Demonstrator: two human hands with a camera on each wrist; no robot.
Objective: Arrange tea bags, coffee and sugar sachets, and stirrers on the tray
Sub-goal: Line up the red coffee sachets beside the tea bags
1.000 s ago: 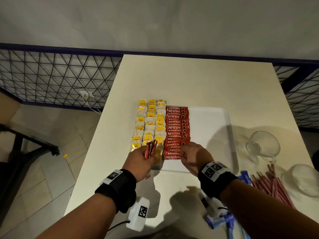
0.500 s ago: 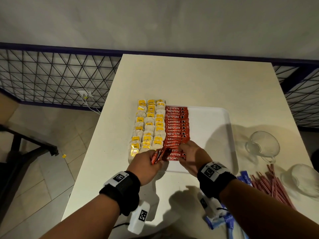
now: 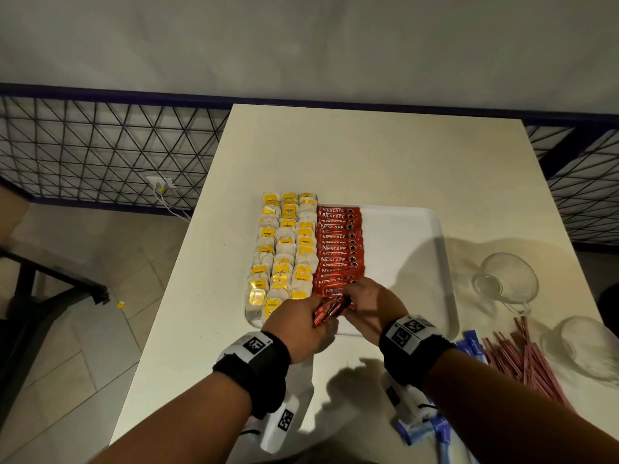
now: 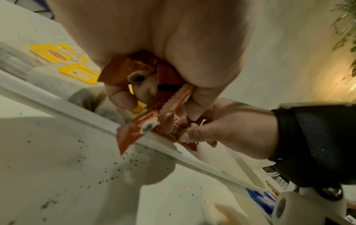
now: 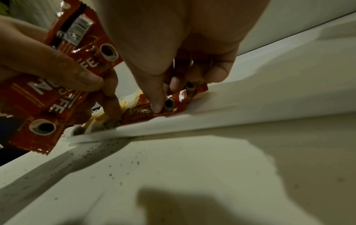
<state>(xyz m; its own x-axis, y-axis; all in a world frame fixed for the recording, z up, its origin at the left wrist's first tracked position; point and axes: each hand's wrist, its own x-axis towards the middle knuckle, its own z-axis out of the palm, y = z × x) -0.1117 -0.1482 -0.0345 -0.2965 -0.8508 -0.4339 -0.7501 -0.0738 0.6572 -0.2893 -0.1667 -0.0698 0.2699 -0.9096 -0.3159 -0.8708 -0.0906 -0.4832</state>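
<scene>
A white tray (image 3: 418,262) holds rows of yellow-tagged tea bags (image 3: 284,256) on its left and a column of red coffee sachets (image 3: 338,249) beside them. My left hand (image 3: 301,321) grips a small bunch of coffee sachets (image 3: 326,311) just above the tray's front edge. In the left wrist view they stick out of my fist (image 4: 134,73). My right hand (image 3: 363,298) pinches one coffee sachet (image 5: 169,105) that lies at the near end of the column, thumb on top of it. The two hands touch.
Blue sugar sachets (image 3: 469,343) and a heap of red stirrers (image 3: 522,360) lie on the table right of my right wrist. Two glass cups (image 3: 505,279) (image 3: 582,346) lie at the far right. The tray's right half is bare. A wire fence runs behind the table.
My left hand has carried its bunch of sachets rightward from over the tea bags to the near end of the coffee column. My right hand has stayed there.
</scene>
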